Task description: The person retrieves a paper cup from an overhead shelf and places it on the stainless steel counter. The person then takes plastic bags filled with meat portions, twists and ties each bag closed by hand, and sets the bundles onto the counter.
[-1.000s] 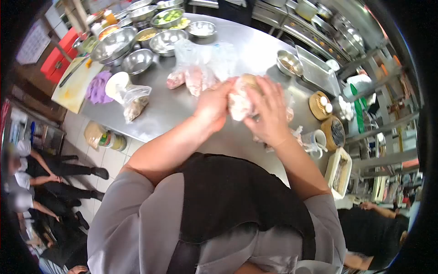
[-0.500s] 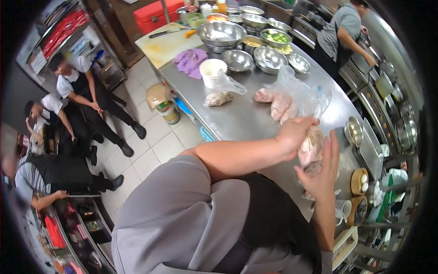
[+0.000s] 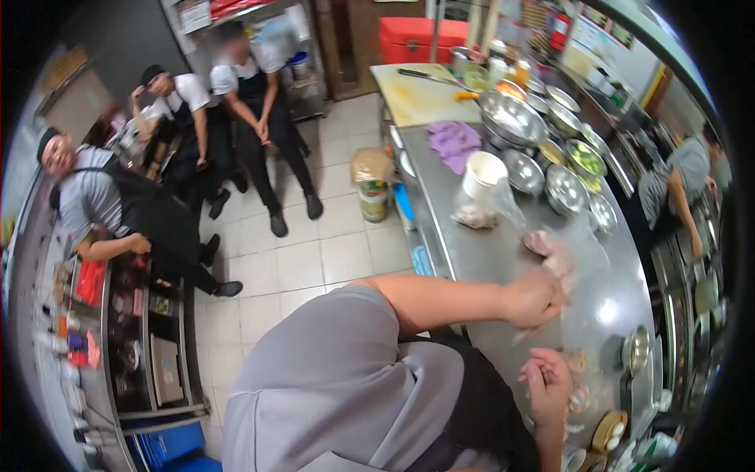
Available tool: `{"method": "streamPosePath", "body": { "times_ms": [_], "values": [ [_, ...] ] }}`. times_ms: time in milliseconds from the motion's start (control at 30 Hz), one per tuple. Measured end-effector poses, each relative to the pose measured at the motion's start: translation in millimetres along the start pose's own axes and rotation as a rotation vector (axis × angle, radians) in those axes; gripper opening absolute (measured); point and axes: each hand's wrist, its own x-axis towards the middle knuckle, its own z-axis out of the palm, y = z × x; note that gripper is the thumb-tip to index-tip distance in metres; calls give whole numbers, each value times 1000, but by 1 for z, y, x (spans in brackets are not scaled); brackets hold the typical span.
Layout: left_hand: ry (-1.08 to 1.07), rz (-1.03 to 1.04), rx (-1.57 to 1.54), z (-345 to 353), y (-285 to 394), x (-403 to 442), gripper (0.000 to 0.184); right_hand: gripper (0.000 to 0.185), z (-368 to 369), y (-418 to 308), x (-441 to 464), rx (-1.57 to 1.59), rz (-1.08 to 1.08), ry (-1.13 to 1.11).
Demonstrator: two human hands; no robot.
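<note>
Now the right hand [image 3: 548, 381] has curled closed, the left hand [image 3: 532, 299] beside meat [image 3: 539, 242], grip closed, contents unclear.

Restaurant kitchen, steel worktable [image 3: 503, 295], metal bowls [image 3: 513, 116], aproned staff [image 3: 126, 206]

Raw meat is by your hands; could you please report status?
Left hand at raw meat, grip blurred. Right hand half-curled, apart. Clear plastic bag beside meat.

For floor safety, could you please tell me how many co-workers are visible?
4: a grey-shirted person far left, then a white-shirted person, another beside them, and someone at far right. Others may be hidden.
</note>
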Motion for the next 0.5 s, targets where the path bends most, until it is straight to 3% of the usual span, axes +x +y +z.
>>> {"method": "streamPosePath", "body": {
  "times_ms": [33, 100, 133, 233, 333, 500],
  "values": [
    [-132, -117, 33, 6, -16, -10, 16, 47, 8, -23, 7, -332, -218, -7],
    [-183, -109, 77, 8, -25, -41, 20, 66, 24, -62, 30, -979, -673, 12],
    [-165, -110, 86, 12, -27, -55, 20, 82, 27, -53, 36, -1048, -568, -39],
    [-115, -118, 130, 4, -32, -86, 21, 78, 30, 3, 66, -895, -386, -189],
    [-71, -124, 206, -18, -31, -107, 22, 58, 44, 29, 90, -865, -418, -193],
    [72, -111, 308, -37, -34, -139, 16, 20, 57, 13, 125, -902, -358, -382]
  ]
}}
